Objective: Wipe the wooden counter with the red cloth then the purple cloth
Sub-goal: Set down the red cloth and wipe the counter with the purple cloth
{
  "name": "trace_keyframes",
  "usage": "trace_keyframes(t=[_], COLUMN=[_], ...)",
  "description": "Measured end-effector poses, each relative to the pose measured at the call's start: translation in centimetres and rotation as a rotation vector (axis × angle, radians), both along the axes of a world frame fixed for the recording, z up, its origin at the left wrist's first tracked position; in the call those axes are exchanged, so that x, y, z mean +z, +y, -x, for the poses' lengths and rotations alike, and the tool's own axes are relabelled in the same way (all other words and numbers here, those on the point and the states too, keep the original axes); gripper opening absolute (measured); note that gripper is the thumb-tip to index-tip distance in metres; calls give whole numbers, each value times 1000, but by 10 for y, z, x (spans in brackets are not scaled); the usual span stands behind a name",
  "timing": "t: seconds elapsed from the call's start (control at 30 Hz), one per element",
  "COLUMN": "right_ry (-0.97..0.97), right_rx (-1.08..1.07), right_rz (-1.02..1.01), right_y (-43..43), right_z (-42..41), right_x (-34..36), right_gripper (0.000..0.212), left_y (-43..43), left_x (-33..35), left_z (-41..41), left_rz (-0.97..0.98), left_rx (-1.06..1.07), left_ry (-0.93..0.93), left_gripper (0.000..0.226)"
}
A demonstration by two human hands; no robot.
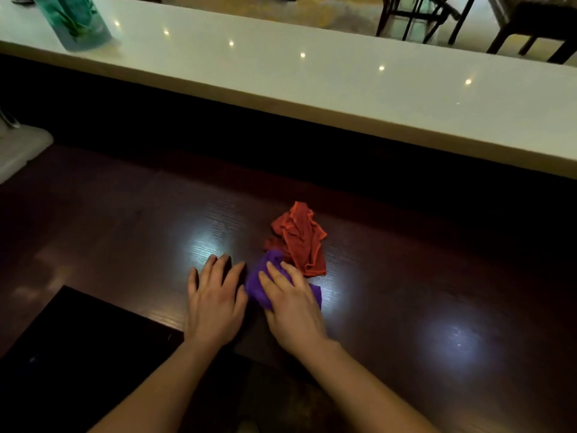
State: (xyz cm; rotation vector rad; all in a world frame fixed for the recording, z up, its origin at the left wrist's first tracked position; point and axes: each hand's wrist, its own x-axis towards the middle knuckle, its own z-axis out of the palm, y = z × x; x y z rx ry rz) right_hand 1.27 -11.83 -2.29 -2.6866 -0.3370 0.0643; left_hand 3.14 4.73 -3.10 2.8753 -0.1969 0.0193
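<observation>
The dark wooden counter [125,220] fills the lower part of the view. A crumpled red cloth [299,237] lies on it near the middle, with no hand on it. Just in front of it, touching its near edge, is a bunched purple cloth [259,282]. My right hand [292,303] lies on top of the purple cloth, fingers spread over it and pressing it to the wood. My left hand [215,300] rests flat on the bare counter right beside the purple cloth, fingers apart, holding nothing.
A raised white ledge [312,85] runs along the back, with a teal bottle [75,20] at its far left. A white plastic object [18,148] sits at the counter's left edge. A dark rectangular cut-out [78,348] lies at the near left. Chair legs [437,17] stand beyond the ledge.
</observation>
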Motion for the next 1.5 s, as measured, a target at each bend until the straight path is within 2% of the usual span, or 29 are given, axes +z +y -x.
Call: trace_keyframes(t=[0.1,0.17,0.3,0.4,0.47,0.6,0.67,0.77,0.87,1.0,1.1,1.17,1.23,1.3,1.4,1.47,1.5], right_ry=[-12,-8,-35,-19,-14,-22,-46,-19,12,-20,-14,-27,-66,-30,-36,-57,-61], right_rx=[89,46,-323,-543,-489,-156,-179,-417,-625,-464,-323,-284,-398,-623,-874,-882,-821], right_rz=[26,51,106,86,70,69,117,249,220,165,98,126,168,193,158,123,95], right_y=[-27,-56,-114,-111,-87,-85,-120,-181,-210,-191,-192,-213,-254,-300,-326,-302,-282], right_z=[39,55,40,18,24,71,66,19,-27,-15,49,93,118,127,121,111,109], right_x=[-1,-3,-3,4,7,5,5,2,7,4,5,5,4,5,9,9,8], right_gripper=[56,55,53,52,55,52,52,52,49,47,51,56,58,59,50,48,48], left_y=[1,1,1,-5,-18,-73,-110,-158,-180,-183,-182,-183,-183,-184,-185,-187,-188], left_x=[1,-1,-5,-1,5,16,16,9,0,-3,-2,-1,-2,-2,-4,-4,-3], left_z=[-1,-1,-1,1,3,16,28,43,47,46,46,46,47,48,48,50,50], left_rz=[6,-4,-92,-147,-159,-93,-31,-23,-93,-119,-124,-134,-131,-129,-138,-143,-140], left_rx=[-17,-29,-71,-72,-72,-210,-276,-308,-261,-250,-244,-240,-231,-231,-218,-206,-204], left_ry=[-11,-9,24,69,122,94,66,79,99,80,75,86,96,97,88,73,62], left_gripper=[53,54,62,69,68,66,62,59,61,60,61,63,64,66,66,66,66])
